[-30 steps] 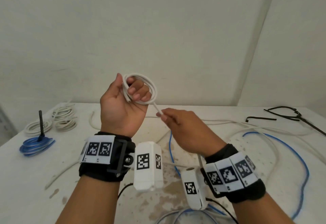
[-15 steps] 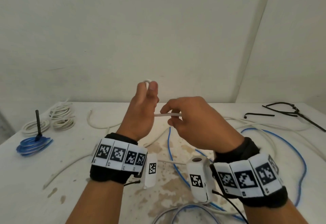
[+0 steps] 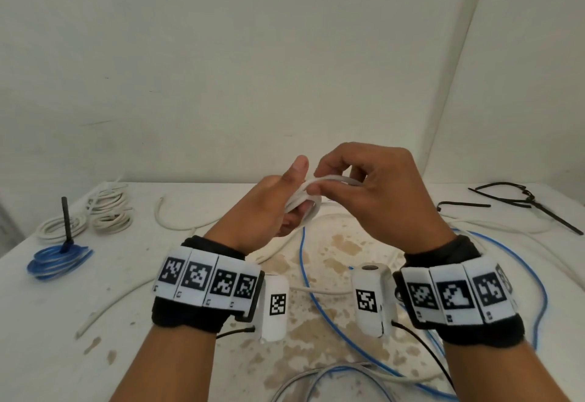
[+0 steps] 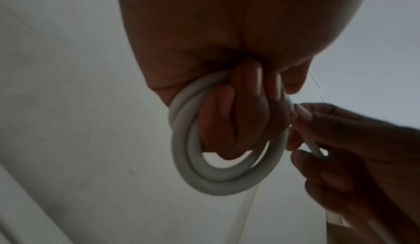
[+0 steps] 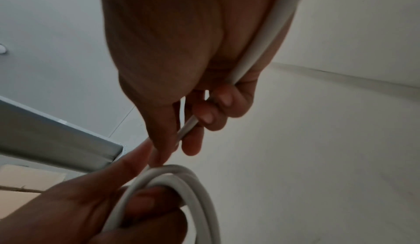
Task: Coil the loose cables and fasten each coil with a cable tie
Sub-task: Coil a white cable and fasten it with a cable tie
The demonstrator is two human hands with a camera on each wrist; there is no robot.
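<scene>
My left hand (image 3: 286, 199) holds a small coil of white cable (image 4: 218, 178) above the table, fingers curled through its loops. The coil (image 5: 181, 181) shows about two turns. My right hand (image 3: 354, 186) pinches the cable's free run (image 5: 188, 125) right beside the coil, and the cable passes on through its palm. In the head view the coil (image 3: 305, 202) is mostly hidden between both hands. Black cable ties (image 3: 519, 199) lie at the table's far right.
Finished white coils (image 3: 107, 211) and a blue coil (image 3: 57, 260) with a black tie standing up lie at the left. Loose blue cable (image 3: 316, 290) and white cables (image 3: 177, 224) trail over the stained white table (image 3: 63, 354).
Both hands have dropped lower and come together. My right hand moved from pulling the cable out sideways to laying it against the coil in my left hand.
</scene>
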